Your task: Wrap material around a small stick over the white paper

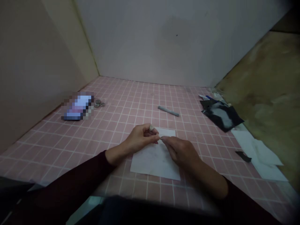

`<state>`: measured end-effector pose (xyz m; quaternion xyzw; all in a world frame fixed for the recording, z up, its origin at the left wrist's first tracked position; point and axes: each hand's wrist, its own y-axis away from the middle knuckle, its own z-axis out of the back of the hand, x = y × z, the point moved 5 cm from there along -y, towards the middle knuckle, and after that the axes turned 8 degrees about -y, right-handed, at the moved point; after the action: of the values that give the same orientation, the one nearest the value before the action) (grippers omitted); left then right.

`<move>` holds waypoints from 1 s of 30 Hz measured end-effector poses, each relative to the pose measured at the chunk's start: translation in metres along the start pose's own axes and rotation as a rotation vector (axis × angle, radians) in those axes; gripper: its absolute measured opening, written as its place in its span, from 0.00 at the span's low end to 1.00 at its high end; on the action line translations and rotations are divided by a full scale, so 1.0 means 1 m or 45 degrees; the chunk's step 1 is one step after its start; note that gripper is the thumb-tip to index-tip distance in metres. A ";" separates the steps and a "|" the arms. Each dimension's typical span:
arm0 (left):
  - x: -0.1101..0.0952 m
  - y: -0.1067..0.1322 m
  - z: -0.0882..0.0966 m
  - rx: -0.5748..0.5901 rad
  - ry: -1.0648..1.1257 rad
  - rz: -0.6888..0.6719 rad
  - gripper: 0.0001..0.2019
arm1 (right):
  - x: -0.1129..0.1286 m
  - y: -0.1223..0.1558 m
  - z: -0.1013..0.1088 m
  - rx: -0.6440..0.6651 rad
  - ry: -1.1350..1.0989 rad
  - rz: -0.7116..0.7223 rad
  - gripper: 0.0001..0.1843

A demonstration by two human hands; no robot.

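Note:
Over a sheet of white paper (153, 164), my left hand (142, 136) and my right hand (181, 148) meet fingertip to fingertip. Both are closed in a pinch around something small and thin, too tiny to name. A pale bit (151, 127) shows at one bent finger of my left hand; whether it is a wrap or a held piece, I cannot tell. Just beyond the paper, a grey stick-like piece (168, 111) lies at a slant on the table, apart from both hands.
The table has a pink checked cover (126, 103). At the left lies a blurred-out phone (78, 107) beside several small round objects (98, 103). On the right are a black sheet (221, 115) with a whitish patch, white papers (257, 150) and a dark curved scrap (243, 156). Walls enclose the table.

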<state>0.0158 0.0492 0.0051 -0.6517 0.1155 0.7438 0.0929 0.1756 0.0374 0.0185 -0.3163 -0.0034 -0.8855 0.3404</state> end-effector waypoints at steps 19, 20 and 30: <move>0.000 0.001 0.005 -0.027 0.133 0.040 0.10 | -0.004 -0.007 0.003 0.172 -0.528 -0.172 0.15; -0.003 0.003 0.005 -0.024 0.080 -0.020 0.10 | -0.005 -0.008 0.002 0.268 -0.692 -0.223 0.16; -0.002 0.002 0.004 0.003 0.130 0.126 0.07 | -0.001 -0.003 0.007 0.018 -0.034 -0.068 0.14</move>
<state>0.0117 0.0483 0.0081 -0.6821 0.1531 0.7132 0.0509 0.1787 0.0418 0.0239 -0.3254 -0.0225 -0.8899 0.3189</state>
